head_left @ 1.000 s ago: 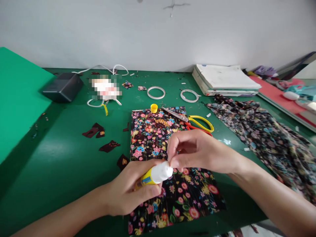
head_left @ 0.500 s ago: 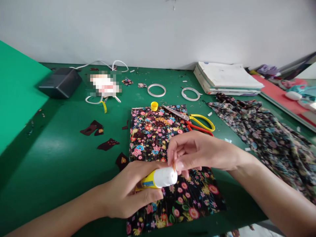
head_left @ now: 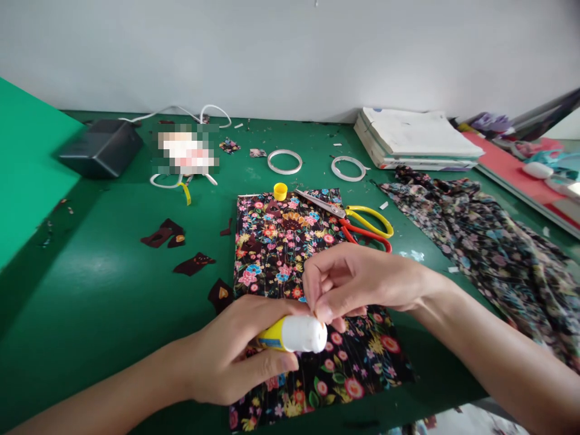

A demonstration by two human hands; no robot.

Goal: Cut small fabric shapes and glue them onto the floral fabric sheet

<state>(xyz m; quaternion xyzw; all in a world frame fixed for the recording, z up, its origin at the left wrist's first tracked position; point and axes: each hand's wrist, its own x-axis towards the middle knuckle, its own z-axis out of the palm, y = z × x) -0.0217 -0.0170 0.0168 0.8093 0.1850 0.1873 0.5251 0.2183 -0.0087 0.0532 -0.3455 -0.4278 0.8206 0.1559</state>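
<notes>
My left hand (head_left: 235, 356) is wrapped round a yellow bottle with a white top (head_left: 304, 334), its tip pointing right. My right hand (head_left: 348, 284) is pinched close against the upper side of the white top; what sits between its fingertips is too small to make out. Beneath both hands lies a black floral cloth (head_left: 267, 260). A small yellow cap (head_left: 280, 192) rests at the cloth's far edge. Scissors with yellow and red handles (head_left: 344, 219) lie partly open on the cloth's right edge. Dark cut pieces (head_left: 194, 264) are scattered left of the cloth.
On the green table (head_left: 99, 290), a black box (head_left: 102, 149) stands at the back left. Two white rings (head_left: 284, 162) lie near the back. Stacked books (head_left: 417, 136) are at the back right, with crumpled floral fabric (head_left: 480, 241) in front.
The view has shifted slightly. My right fingertips have come down closer to the white top, and the thin orange bit seen at them earlier is now mostly hidden.
</notes>
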